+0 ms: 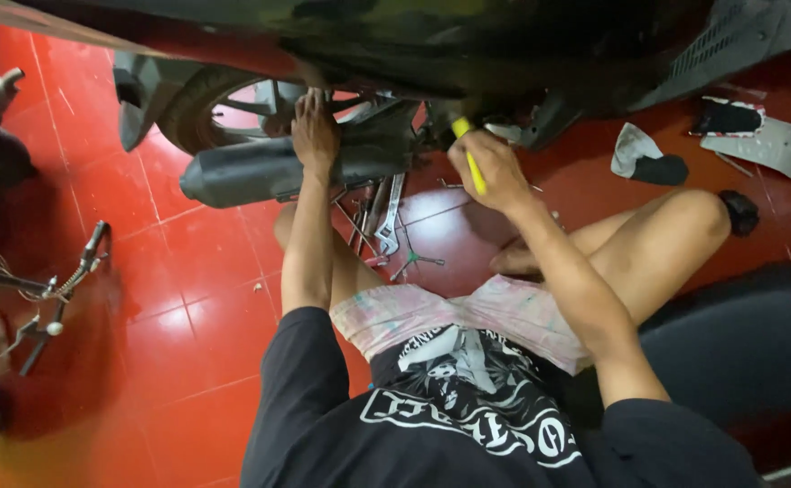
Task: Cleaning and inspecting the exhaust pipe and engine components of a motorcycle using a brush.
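Person sits on red tiled floor (187,298) beside a motorbike. Left hand (314,136) rests on top of the dark exhaust muffler (260,172) near the rear wheel (233,108). Right hand (495,167) has its grip closed around a yellow-handled tool (469,154) pointed up under the bike. Wrenches (386,217) lie on floor between legs.

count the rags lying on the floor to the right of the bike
2: a grey rag touching a dark rag, both past the raised knee. More may be hidden under the bike.
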